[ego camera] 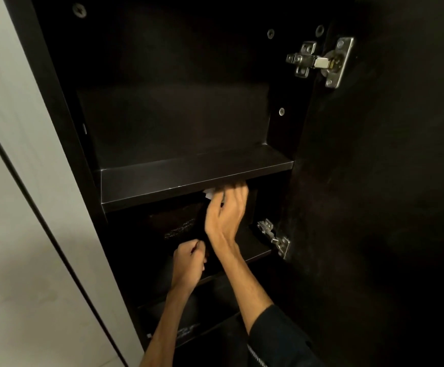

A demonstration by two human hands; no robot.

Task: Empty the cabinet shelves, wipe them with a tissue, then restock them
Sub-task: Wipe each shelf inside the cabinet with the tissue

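Here, one dark cabinet (64, 144), door (374, 181) swung open to the right, two metal hinges: upper hinge (321, 62), lower hinge (274, 238).

Upper shelf (189, 178): bare, dark.

Right hand (226, 210): reaching into the compartment just under the upper shelf, back of hand toward the camera, fingers curled and bunched at the shelf's underside. Tissue (209, 194): white, crumpled, only a small corner showing, poking out left of the fingertips and pressed between them and the shelf's front underside; most of it hidden behind the hand.

Left hand (189, 263): lower, at the front edge of the middle shelf (252, 247), closed into a loose fist; whether it holds anything cannot be told.

Lower shelf (207, 321): dark, faint pale markings on its front edge, contents unreadable.

Left of cabinet: pale wall (9, 181).
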